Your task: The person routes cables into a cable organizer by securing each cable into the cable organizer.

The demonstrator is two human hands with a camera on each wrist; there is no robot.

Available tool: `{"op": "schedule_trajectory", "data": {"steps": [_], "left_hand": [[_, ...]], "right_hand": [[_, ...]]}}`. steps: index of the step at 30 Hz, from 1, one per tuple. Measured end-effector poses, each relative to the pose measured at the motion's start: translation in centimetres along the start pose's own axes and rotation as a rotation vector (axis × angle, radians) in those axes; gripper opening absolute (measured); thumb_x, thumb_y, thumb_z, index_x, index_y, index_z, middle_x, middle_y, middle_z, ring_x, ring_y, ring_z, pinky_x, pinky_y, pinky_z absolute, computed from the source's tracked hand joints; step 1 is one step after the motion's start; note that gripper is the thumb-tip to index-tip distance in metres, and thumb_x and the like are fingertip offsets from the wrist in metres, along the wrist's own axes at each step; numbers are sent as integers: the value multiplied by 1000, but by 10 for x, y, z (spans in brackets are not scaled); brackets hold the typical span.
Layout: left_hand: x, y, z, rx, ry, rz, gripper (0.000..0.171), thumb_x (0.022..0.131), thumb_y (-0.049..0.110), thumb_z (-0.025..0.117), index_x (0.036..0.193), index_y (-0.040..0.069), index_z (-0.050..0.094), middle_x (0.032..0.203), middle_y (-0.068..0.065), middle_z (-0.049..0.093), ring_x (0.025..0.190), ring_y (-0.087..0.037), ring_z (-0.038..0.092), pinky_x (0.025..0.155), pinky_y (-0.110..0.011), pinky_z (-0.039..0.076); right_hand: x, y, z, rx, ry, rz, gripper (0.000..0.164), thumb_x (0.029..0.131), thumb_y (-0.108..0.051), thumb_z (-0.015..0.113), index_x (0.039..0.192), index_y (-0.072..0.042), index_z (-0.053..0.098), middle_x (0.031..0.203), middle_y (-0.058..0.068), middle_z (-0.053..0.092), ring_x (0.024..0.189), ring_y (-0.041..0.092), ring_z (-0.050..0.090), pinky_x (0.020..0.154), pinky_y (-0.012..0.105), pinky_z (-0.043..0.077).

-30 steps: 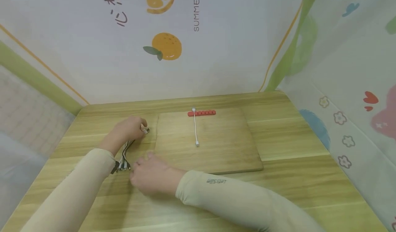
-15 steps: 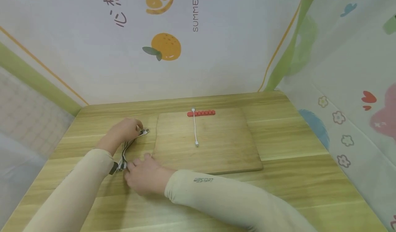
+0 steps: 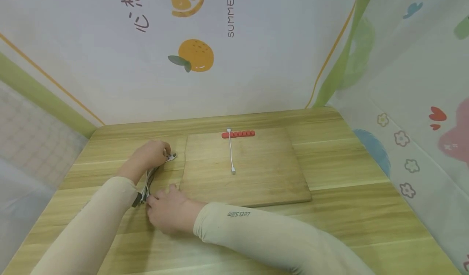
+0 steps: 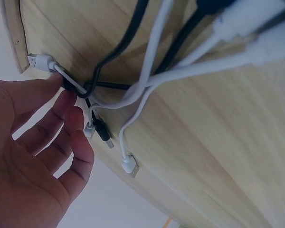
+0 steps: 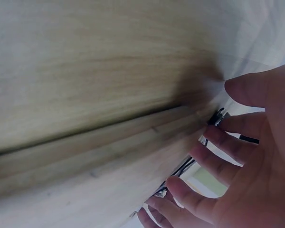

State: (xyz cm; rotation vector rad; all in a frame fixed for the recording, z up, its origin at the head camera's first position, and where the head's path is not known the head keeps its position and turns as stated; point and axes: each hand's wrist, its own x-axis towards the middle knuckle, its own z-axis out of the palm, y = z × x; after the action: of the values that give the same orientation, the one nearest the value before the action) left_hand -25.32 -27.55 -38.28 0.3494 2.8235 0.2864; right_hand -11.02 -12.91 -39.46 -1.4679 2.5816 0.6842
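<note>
A bundle of black and white USB cables (image 3: 149,180) lies on the table left of the board. My left hand (image 3: 151,153) is at its far end. In the left wrist view, thumb and index finger pinch a black cable (image 4: 69,84) beside a white USB plug (image 4: 42,62). Near the other fingers lie a black plug (image 4: 103,132) and another white plug (image 4: 129,165). My right hand (image 3: 169,210) rests at the near end of the bundle. Its fingers are loosely bent, fingertips right at the cable ends, with the thumb apart in the right wrist view.
A wooden board (image 3: 271,169) lies mid-table. Near its back edge is a red strip (image 3: 243,134) with a row of bumps. One short white USB cable (image 3: 231,152) runs across the strip's left part and down the board. A printed curtain (image 3: 271,63) hangs behind.
My right hand has shifted slightly left, closer to the cable ends. At the left hand, the cable plugs have shifted a little under the fingers. The white cable and red strip stay put.
</note>
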Motion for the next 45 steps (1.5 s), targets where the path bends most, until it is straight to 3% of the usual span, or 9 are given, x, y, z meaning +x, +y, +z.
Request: {"op": "schedule_trajectory", "data": {"steps": [12, 18, 21, 24, 28, 34, 38, 41, 45], "left_hand": [[-1, 2, 2, -29, -46, 1, 44, 91, -5, 50, 134, -6, 63, 134, -35, 65, 100, -34, 64, 85, -48, 56], [0, 2, 1, -60, -59, -12, 44, 93, -2, 50, 135, -6, 61, 132, -36, 64, 87, -30, 62, 69, -36, 52], [1, 2, 1, -65, -63, -18, 42, 95, 1, 52, 136, -6, 61, 128, -33, 66, 83, -27, 61, 67, -33, 50], [2, 3, 2, -55, -56, -19, 42, 94, 0, 53, 134, -6, 61, 113, -26, 70, 82, -26, 60, 69, -34, 49], [3, 3, 3, -40, -40, -10, 40, 93, -2, 52, 131, -7, 62, 101, -19, 69, 82, -27, 59, 73, -38, 52], [0, 3, -1, -13, -18, 24, 33, 99, 2, 52, 126, -12, 64, 122, -33, 70, 96, -35, 65, 92, -54, 56], [-1, 2, -3, -6, -20, 36, 32, 100, 4, 53, 124, -14, 66, 126, -36, 68, 111, -47, 68, 100, -61, 56], [-2, 1, -4, -3, -27, 40, 33, 98, 1, 51, 123, -14, 67, 128, -37, 68, 117, -51, 67, 100, -61, 56], [-2, 1, -5, -12, -43, 31, 37, 95, -3, 47, 123, -13, 68, 128, -36, 68, 106, -42, 69, 90, -52, 59]], "right_hand": [[3, -1, -1, 8, -5, -22, 45, 108, -48, 50, 152, -39, 53, 161, -15, 45, 140, 5, 45, 107, 35, 44], [5, 2, -1, 11, -8, -27, 47, 109, -47, 50, 155, -37, 51, 163, -14, 44, 142, 6, 45, 112, 38, 43], [5, 3, -2, 8, -17, -26, 49, 110, -47, 48, 158, -37, 47, 168, -14, 39, 148, 7, 42, 116, 40, 42], [5, 3, -2, 3, -15, -24, 48, 111, -46, 46, 157, -38, 48, 170, -14, 38, 151, 8, 41, 118, 41, 41], [3, 3, -3, -7, 22, -37, 38, 111, -45, 46, 148, -40, 57, 162, -15, 47, 143, 5, 47, 112, 38, 44], [3, 6, -4, 21, 47, -67, 28, 111, -41, 48, 134, -42, 66, 148, -16, 58, 131, 4, 54, 107, 33, 45], [4, 8, -3, 61, 62, -85, 23, 110, -40, 53, 126, -41, 70, 140, -15, 64, 129, 6, 57, 110, 33, 46], [6, 9, 0, 62, 79, -96, 20, 109, -41, 54, 121, -40, 71, 135, -15, 67, 127, 7, 59, 111, 33, 47], [7, 10, 2, 66, 94, -100, 18, 109, -40, 54, 117, -40, 71, 130, -16, 69, 125, 7, 60, 113, 33, 47]]}}
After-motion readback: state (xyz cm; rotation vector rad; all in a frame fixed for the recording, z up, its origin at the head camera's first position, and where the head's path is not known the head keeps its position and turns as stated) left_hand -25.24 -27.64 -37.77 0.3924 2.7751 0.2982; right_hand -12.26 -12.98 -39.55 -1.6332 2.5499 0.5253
